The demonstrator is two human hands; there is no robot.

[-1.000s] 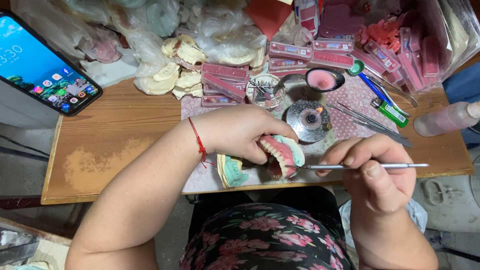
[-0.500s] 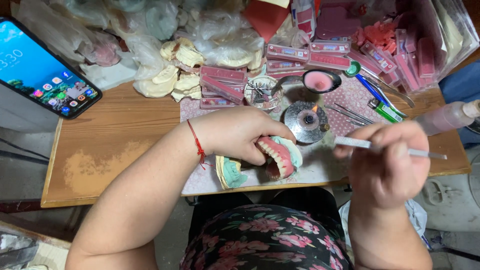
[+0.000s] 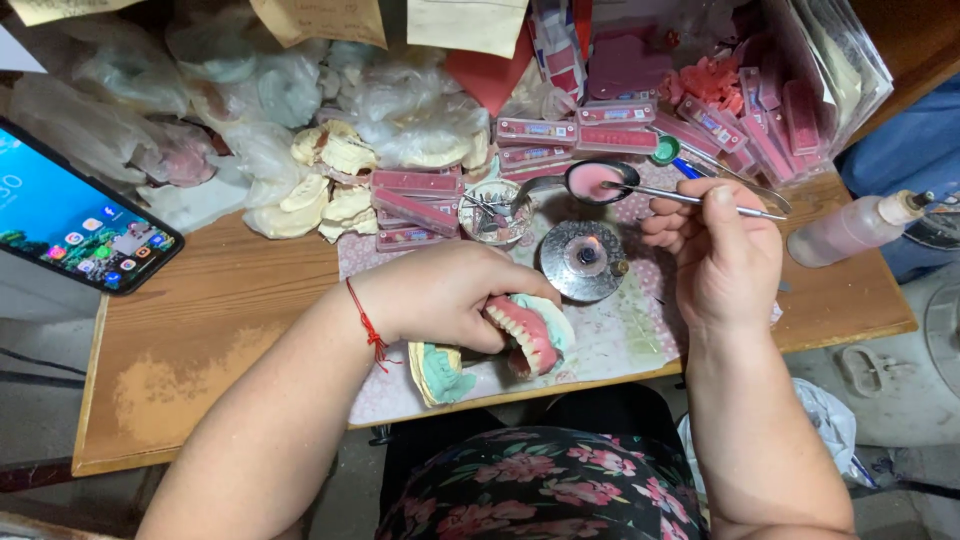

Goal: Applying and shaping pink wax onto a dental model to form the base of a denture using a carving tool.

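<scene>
The left hand (image 3: 445, 300) closes around a pink wax denture with a row of pale teeth on a green plaster cast (image 3: 528, 332), near the front edge of the wooden worktop (image 3: 230, 310). The tooth arch faces toward 7 o'clock, and its long axis runs from 10 to 4 o'clock. The right hand (image 3: 722, 255) pinches a thin metal spatula (image 3: 690, 198) whose long axis lies almost level, from 9 to 3 o'clock, its tip pointing to 9 o'clock into a metal spoon filled with pink wax (image 3: 594, 181). At 6 o'clock of the spoon sits a round metal burner (image 3: 582, 260). Flat red rectangular tooth cards with pale labels (image 3: 420, 205) lie stacked at 11 o'clock of the denture; more of them stand at 1 o'clock. Tan paper notes (image 3: 318, 18) hang along the top edge. A lit smartphone (image 3: 70, 215) rests at 9 o'clock, and a clear squeeze bottle of pinkish liquid (image 3: 850, 228) lies at 3 o'clock.
</scene>
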